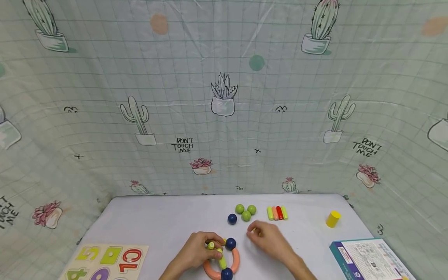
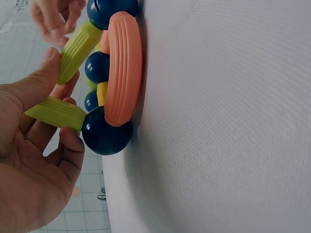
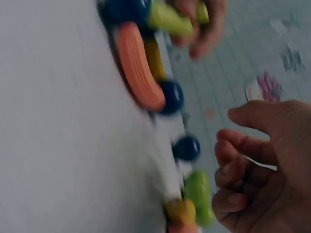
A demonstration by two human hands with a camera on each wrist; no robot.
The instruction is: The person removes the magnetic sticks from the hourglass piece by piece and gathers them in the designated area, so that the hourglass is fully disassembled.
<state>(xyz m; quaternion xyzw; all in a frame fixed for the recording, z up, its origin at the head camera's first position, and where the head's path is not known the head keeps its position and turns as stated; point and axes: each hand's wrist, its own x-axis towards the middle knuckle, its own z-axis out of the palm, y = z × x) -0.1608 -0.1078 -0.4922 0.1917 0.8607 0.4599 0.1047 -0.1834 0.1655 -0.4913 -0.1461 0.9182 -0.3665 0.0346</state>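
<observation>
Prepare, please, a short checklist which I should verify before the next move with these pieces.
1. Left hand supports the two green rods: ok, holding them.
2. Right hand free: ok, no piece visible in it.
3. Ball joining the rods' raised ends: not ok, none shows there.
4. Loose balls available: ok, three green balls and one dark blue ball.
5. Spare sticks ready: ok, four in a row.
6. Orange curved pieces firmly attached: cannot tell.

Salmon rods (image 2: 125, 70), lime sticks (image 2: 77, 52), navy balls (image 2: 105, 138)
</observation>
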